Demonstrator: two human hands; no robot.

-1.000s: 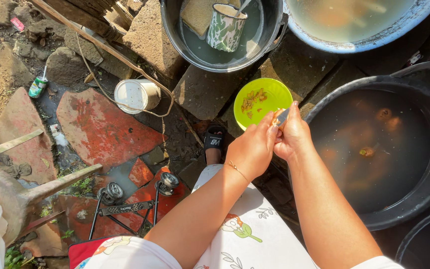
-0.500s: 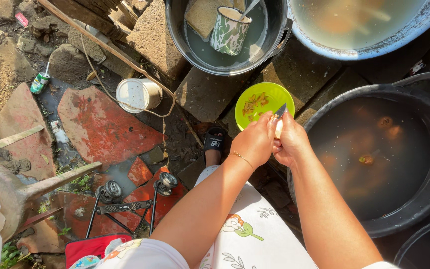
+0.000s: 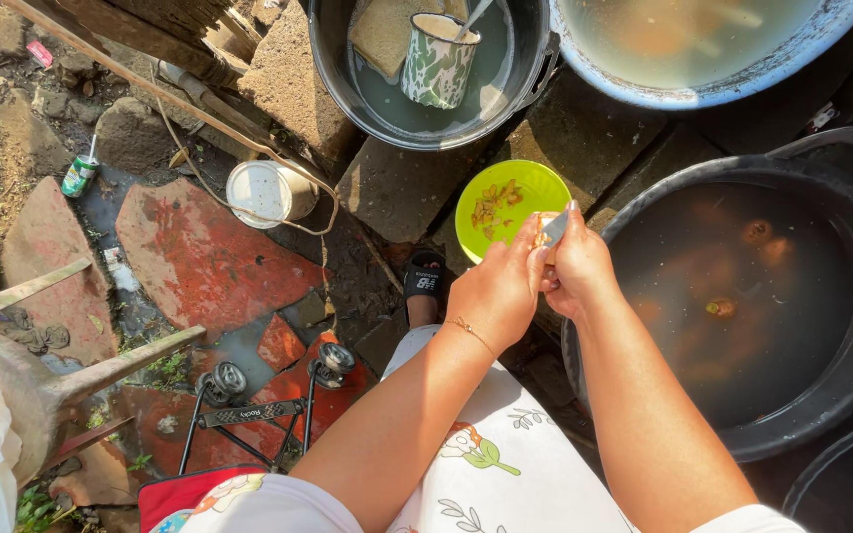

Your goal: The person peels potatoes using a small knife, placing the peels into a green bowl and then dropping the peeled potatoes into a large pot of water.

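My left hand [image 3: 499, 288], with a thin bracelet on the wrist, pinches a small pale-orange piece of root [image 3: 543, 219]. My right hand [image 3: 581, 268] presses against it and grips a small knife [image 3: 554, 229], whose blade points up against the piece. Both hands are held over the near edge of a lime-green bowl [image 3: 530, 188] that holds some brownish peelings. Much of the piece is hidden by my fingers.
A big black tub [image 3: 821, 405] of dark water with floating roots sits to the right. A black bucket [image 3: 343, 74] holding a green-patterned mug [image 3: 434, 61] and a blue-rimmed basin [image 3: 644, 87] stand beyond. A white tin [image 3: 264, 190], my sandalled foot [image 3: 426, 277] and a wheeled frame [image 3: 249, 410] lie left.
The hands stay together over the bowl's edge while the knife blade shifts slightly against the piece. The view wobbles a little; nothing else moves.
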